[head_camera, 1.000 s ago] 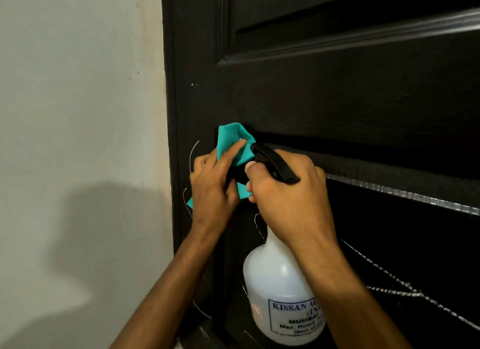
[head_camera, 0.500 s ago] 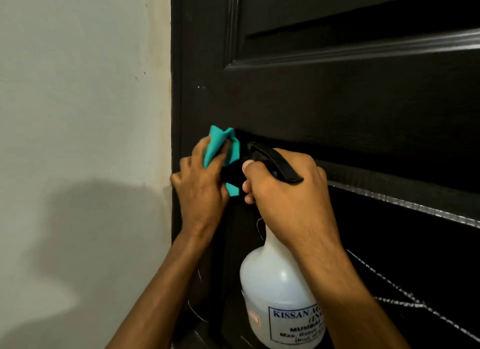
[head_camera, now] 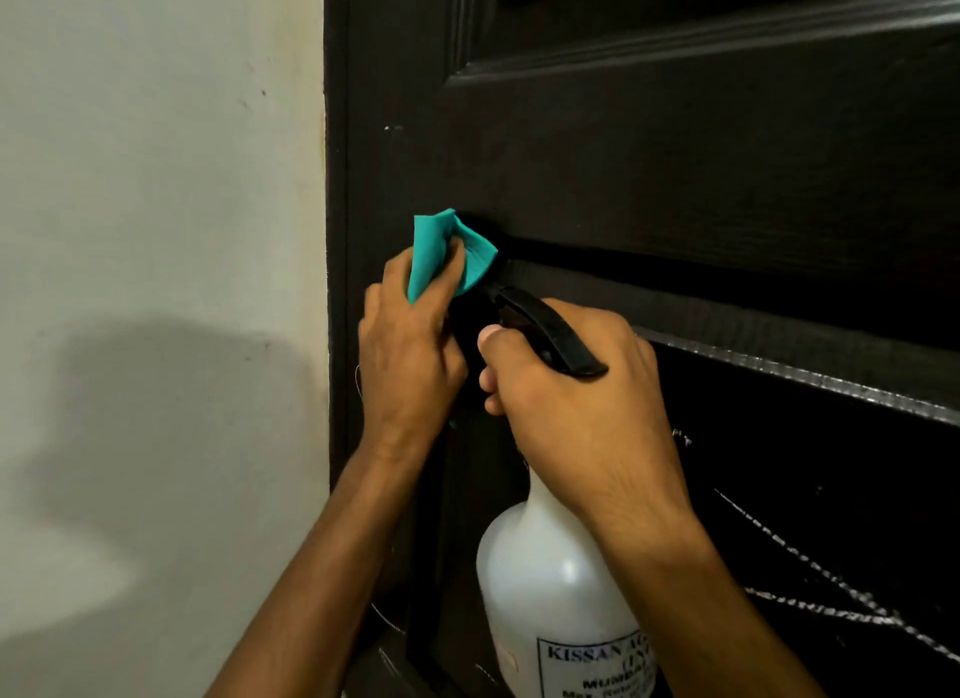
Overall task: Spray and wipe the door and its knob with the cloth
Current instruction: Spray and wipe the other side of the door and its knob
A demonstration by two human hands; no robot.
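At frame centre, left hand (head_camera: 410,354) grips bunched teal cloth (head_camera: 447,253) against dark panelled wooden door (head_camera: 675,177), right hand (head_camera: 576,401) clasps white plastic spray bottle (head_camera: 550,593); wiping looks underway, knob unseen.

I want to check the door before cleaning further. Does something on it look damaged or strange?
Yes. The door has pale scratch-like lines low on the right, and small white specks above the cloth.

A plain off-white plastered wall (head_camera: 156,229) fills the left side, marked by a few small dark specks. A soft grey shadow (head_camera: 171,416) lies across its lower half, and the light is dim and even.
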